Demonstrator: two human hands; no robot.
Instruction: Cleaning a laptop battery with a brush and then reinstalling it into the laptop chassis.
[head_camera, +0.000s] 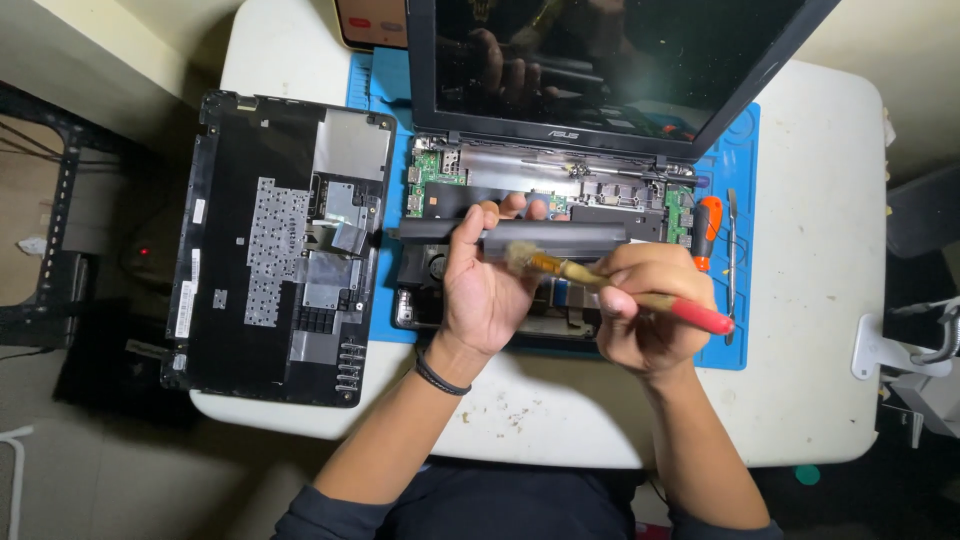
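My left hand (480, 285) grips a long dark bar-shaped laptop battery (560, 240) and holds it level above the opened laptop base (545, 190). My right hand (650, 310) holds a paintbrush (600, 280) with a red handle and pale bristles; the bristles touch the battery near its middle. Under both hands lies the laptop's bare interior with green circuit boards (432, 180). The dark screen (600, 60) stands tilted back behind it.
The removed black bottom cover (270, 250) lies inside-up at the left of the white table (830, 250). A blue work mat (735, 170) sits under the laptop. An orange-handled screwdriver (706, 225) and a thin metal tool (732, 250) rest at the mat's right.
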